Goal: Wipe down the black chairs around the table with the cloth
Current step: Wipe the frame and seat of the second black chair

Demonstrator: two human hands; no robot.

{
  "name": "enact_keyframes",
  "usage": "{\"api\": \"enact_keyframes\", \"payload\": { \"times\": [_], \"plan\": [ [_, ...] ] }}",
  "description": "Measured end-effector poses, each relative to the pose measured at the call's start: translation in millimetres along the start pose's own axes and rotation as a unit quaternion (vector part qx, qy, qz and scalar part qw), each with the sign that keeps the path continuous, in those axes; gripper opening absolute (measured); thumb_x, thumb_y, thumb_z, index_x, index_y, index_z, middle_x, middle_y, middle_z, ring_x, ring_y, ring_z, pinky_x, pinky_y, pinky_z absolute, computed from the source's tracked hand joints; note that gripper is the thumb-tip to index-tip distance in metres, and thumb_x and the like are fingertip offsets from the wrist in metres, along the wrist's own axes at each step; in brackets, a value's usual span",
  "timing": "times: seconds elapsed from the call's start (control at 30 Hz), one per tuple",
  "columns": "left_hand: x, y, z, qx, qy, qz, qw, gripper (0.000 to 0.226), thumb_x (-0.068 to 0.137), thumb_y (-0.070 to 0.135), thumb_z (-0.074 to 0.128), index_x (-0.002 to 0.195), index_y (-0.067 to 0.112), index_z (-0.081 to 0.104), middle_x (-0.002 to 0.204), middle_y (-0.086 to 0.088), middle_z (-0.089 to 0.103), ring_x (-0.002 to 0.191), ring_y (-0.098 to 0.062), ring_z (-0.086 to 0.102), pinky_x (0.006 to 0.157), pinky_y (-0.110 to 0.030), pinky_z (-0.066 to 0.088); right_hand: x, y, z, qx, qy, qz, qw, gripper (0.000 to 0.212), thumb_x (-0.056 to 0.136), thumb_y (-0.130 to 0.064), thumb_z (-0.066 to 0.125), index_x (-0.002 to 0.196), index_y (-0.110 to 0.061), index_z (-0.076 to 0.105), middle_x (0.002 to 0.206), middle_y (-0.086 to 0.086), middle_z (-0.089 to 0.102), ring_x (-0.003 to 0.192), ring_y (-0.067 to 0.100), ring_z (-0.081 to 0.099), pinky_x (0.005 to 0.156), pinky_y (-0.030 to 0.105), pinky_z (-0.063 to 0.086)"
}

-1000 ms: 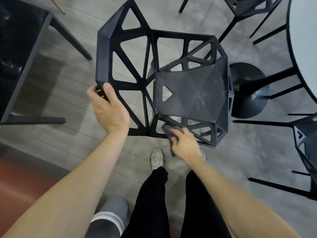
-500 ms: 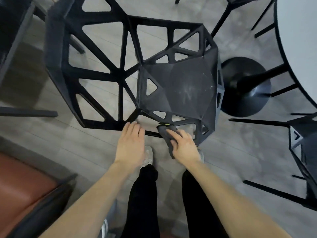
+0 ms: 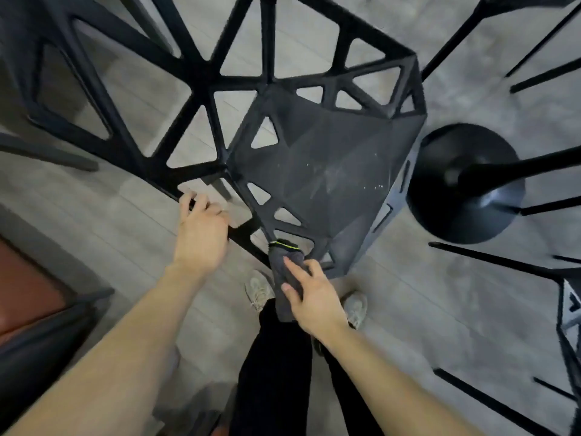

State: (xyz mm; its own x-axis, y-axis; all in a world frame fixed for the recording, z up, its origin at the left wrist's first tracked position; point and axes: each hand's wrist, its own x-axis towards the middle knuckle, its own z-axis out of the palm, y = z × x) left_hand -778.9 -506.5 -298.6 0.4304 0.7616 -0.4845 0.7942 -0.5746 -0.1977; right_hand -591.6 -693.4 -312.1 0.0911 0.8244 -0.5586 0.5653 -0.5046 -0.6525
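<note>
**Cloth pressed to the near edge of the black chair**

At the left edge sits a brown seat point(image 3: 22, 297) with a dark frame. The left hand point(image 3: 201, 234) curls its fingers round a bar of the black chair point(image 3: 327, 158) at the near side of its open lattice back, gripping it. Just right of that, the right hand point(image 3: 311, 294) clutches the dark grey cloth point(image 3: 284, 278) and holds its top, where a yellow-green stitch shows, against the near corner of the seat. Pale specks and smears lie across the seat's middle. Below, two light shoes point(image 3: 259, 289) stand on the grey floor. Further right stands the round black table base point(image 3: 465, 184), with another chair point(image 3: 570, 313) at the right edge.
</note>
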Motion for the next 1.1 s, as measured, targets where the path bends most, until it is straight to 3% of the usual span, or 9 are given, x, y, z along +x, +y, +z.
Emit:
{"api": "enact_keyframes", "payload": {
  "times": [0.1,0.2,0.3,0.4,0.47,0.53,0.77,0.97,1.1],
  "plan": [
    [8.0,-64.4,-0.5,-0.021,0.027,-0.018,0.999,0.041,0.069,0.014,0.076,0.11,0.015,0.074,0.123,-0.012,0.065,0.145,-0.038,0.041,0.131,-0.063,0.006,32.9,-34.5,6.9,0.015,-0.043,-0.024,0.999,0.047,0.104,-0.038,0.063,0.151,-0.042,0.056,0.126,-0.01,0.049,0.117,0.015,0.058,0.109,0.033,0.047],
    [-7.8,-81.5,-7.0,-0.213,0.166,-0.071,0.96,0.054,0.068,-0.002,0.071,0.12,0.009,0.063,0.13,-0.014,0.052,0.139,-0.036,0.044,0.129,-0.053,0.022,60.8,-64.6,3.8,0.02,0.045,-0.006,0.999,0.04,0.101,-0.036,0.066,0.141,-0.041,0.065,0.121,-0.012,0.051,0.107,0.011,0.059,0.101,0.03,0.05],
    [-19.5,-64.9,-4.8,-0.375,0.274,-0.251,0.849,0.058,0.089,0.011,0.066,0.142,0.008,0.046,0.135,-0.012,0.042,0.125,-0.031,0.047,0.112,-0.045,0.042,98.7,-101.4,-4.1,-0.016,0.098,-0.021,0.995,0.039,0.101,-0.037,0.065,0.14,-0.039,0.065,0.125,-0.008,0.049,0.105,0.017,0.061,0.096,0.036,0.054],
    [9.4,-60.6,7.4,-0.542,0.245,-0.364,0.716,0.052,0.112,0.045,0.044,0.156,0.019,0.035,0.138,0.001,0.05,0.114,-0.022,0.059,0.098,-0.038,0.047,178.8,-137.7,-5.5,-0.081,0.14,-0.079,0.984,0.042,0.101,-0.032,0.062,0.143,-0.031,0.064,0.133,0.002,0.049,0.115,0.027,0.058,0.097,0.042,0.055],
    [35.2,-63.5,15.6,-0.625,0.231,-0.37,0.647,0.046,0.11,0.063,0.028,0.138,0.032,0.047,0.108,0.012,0.073,0.092,-0.02,0.072,0.089,-0.045,0.058,239.1,-162.2,3.0,-0.131,0.149,-0.1,0.975,0.045,0.102,-0.028,0.059,0.147,-0.025,0.06,0.142,0.008,0.047,0.124,0.032,0.053,0.099,0.045,0.054],
    [49.2,-61.2,28.1,-0.631,0.281,-0.383,0.613,0.048,0.108,0.065,0.024,0.117,0.029,0.054,0.072,0.004,0.072,0.062,-0.022,0.071,0.07,-0.052,0.061,275.9,-173.7,22.2,-0.168,0.121,-0.108,0.972,0.046,0.102,-0.023,0.055,0.148,-0.022,0.058,0.15,0.011,0.043,0.128,0.036,0.049,0.1,0.046,0.051],
    [54.8,-54.1,51.6,-0.579,0.317,-0.409,0.631,0.065,0.104,0.079,0.018,0.11,0.025,0.052,0.061,-0.003,0.063,0.053,-0.036,0.065,0.056,-0.054,0.059,182.4,-103.9,49.2,-0.15,0.036,-0.16,0.975,0.045,0.102,-0.02,0.06,0.148,-0.019,0.061,0.137,0.011,0.048,0.107,0.038,0.062,0.091,0.047,0.057],
    [53.2,-51.4,41.5,-0.505,0.31,-0.44,0.675,0.071,0.105,0.073,0.012,0.115,0.017,0.055,0.071,0.017,0.058,0.052,-0.028,0.064,0.054,-0.051,0.057,299.4,-163.8,41.9,-0.192,0.096,-0.154,0.964,0.038,0.106,-0.024,0.056,0.141,-0.014,0.064,0.141,0.018,0.049,0.113,0.041,0.057,0.095,0.051,0.054],
    [49.4,-52.3,34.5,-0.495,0.305,-0.456,0.674,0.065,0.109,0.065,0.02,0.119,0.013,0.057,0.076,0.008,0.063,0.057,-0.029,0.065,0.057,-0.045,0.056,245.9,-143.6,42.2,-0.153,0.05,-0.174,0.972,0.045,0.103,-0.022,0.059,0.148,-0.016,0.06,0.142,0.015,0.048,0.113,0.039,0.06,0.097,0.049,0.055]
  ]
}}
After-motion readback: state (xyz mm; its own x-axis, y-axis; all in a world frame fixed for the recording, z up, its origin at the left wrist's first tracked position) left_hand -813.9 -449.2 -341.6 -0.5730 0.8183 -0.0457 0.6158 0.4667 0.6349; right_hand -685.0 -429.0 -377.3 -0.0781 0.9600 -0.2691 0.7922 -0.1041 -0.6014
